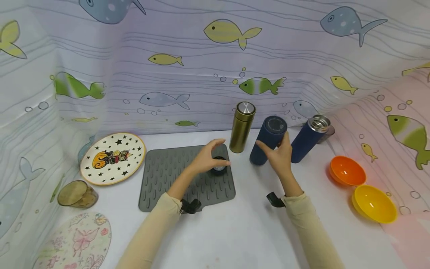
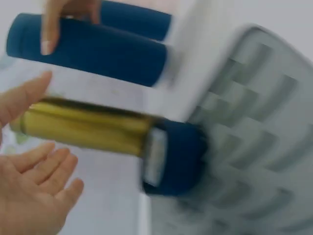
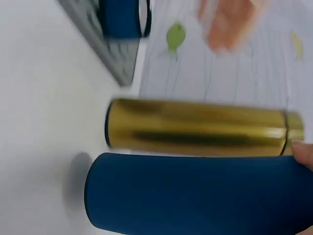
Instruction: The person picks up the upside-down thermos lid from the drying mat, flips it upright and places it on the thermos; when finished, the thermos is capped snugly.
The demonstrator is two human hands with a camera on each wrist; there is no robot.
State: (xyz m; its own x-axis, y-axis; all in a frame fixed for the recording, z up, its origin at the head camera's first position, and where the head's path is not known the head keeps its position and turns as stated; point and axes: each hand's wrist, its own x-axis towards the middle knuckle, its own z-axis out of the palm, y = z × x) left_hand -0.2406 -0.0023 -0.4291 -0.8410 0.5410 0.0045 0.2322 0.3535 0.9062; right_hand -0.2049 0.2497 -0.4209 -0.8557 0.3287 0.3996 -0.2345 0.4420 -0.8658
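Observation:
My left hand [image 1: 205, 158] is over the grey ridged mat [image 1: 168, 179], fingers and thumb spread and holding nothing. Below it on the mat sits a short dark blue cap [image 2: 183, 156] with a pale face. My right hand [image 1: 281, 158] grips a navy bottle [image 1: 263, 140] near its dark top, thumb on one side and fingers on the other. In the right wrist view the bottle's base is close over the white table, beside a shadow. A gold flask [image 1: 240, 132] with a silvery lid stands between my hands. Right of the gripped bottle is a second navy bottle [image 1: 305, 144], uncapped, its steel mouth showing.
An orange bowl [image 1: 347, 171] and a yellow bowl [image 1: 374, 204] lie at the right. On the left are a cat-patterned plate [image 1: 112, 158], a brownish glass [image 1: 78, 194] and a butterfly-patterned plate [image 1: 75, 243]. Behind the uncapped bottle a brownish glass [image 1: 327, 135] is partly hidden. A fish-patterned curtain [image 1: 201, 80] closes off the back.

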